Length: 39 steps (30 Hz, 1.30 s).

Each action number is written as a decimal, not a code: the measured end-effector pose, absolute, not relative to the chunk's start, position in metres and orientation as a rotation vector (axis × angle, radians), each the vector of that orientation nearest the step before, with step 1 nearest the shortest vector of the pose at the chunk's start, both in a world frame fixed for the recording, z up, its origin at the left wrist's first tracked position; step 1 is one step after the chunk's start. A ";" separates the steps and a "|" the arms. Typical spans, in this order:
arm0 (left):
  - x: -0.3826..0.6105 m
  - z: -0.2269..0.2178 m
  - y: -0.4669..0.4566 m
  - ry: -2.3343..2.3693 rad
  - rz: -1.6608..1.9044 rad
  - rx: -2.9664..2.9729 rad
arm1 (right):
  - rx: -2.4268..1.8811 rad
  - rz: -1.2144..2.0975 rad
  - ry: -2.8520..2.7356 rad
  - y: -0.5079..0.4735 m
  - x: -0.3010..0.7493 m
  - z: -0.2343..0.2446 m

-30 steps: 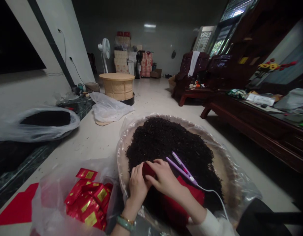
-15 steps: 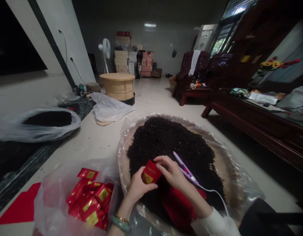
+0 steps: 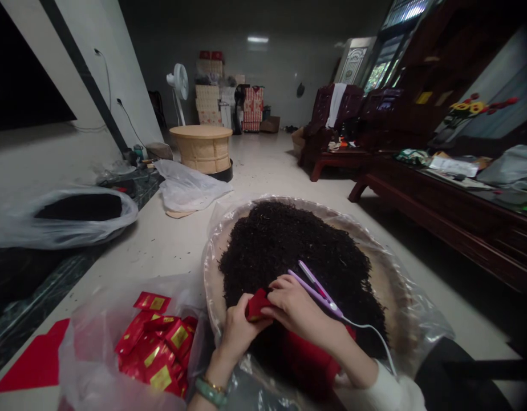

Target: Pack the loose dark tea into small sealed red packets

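Observation:
Over the near part of a plastic-lined round basket (image 3: 406, 305), my left hand (image 3: 240, 324) grips a small red packet (image 3: 256, 305) with gold print. My right hand (image 3: 291, 302) pinches the packet's right edge, its fingertips partly hiding it. Dark dried leaves, which look like tea (image 3: 293, 245), are heaped in the basket. Just beyond my right hand, a purple hair straightener (image 3: 321, 294) lies on the leaves with its jaws apart and a white cord trailing right. Something red (image 3: 310, 357) lies beneath my right forearm, partly hidden.
A clear plastic bag (image 3: 92, 342) of red packets (image 3: 156, 348) sits left of the basket, beside a flat red sheet (image 3: 32, 359). Another bag (image 3: 130, 214) holds dark material farther left. A dark wooden table (image 3: 434, 205) stands right; a round wicker table (image 3: 201, 149) stands ahead.
The packet has tipped and folded, so its printed face shows less. My right hand has closed in on it, its fingers lower and nearer my left hand.

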<state>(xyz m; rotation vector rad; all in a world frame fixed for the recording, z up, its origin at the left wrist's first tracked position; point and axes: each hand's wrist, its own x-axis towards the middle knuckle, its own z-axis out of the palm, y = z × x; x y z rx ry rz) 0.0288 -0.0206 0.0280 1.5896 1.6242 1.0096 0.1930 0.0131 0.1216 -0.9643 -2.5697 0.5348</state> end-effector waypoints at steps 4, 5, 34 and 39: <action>0.020 0.027 -0.022 1.620 0.954 1.630 | -0.954 0.642 -2.520 0.021 0.201 0.124; 0.018 0.027 -0.021 1.592 0.935 1.621 | -0.964 0.666 -2.493 0.022 0.202 0.125; 0.030 0.029 -0.020 1.194 1.085 1.226 | -0.819 0.416 -2.483 0.009 0.203 0.115; 0.030 0.028 -0.020 1.236 1.178 1.354 | -0.802 -0.033 -2.519 -0.004 0.195 0.110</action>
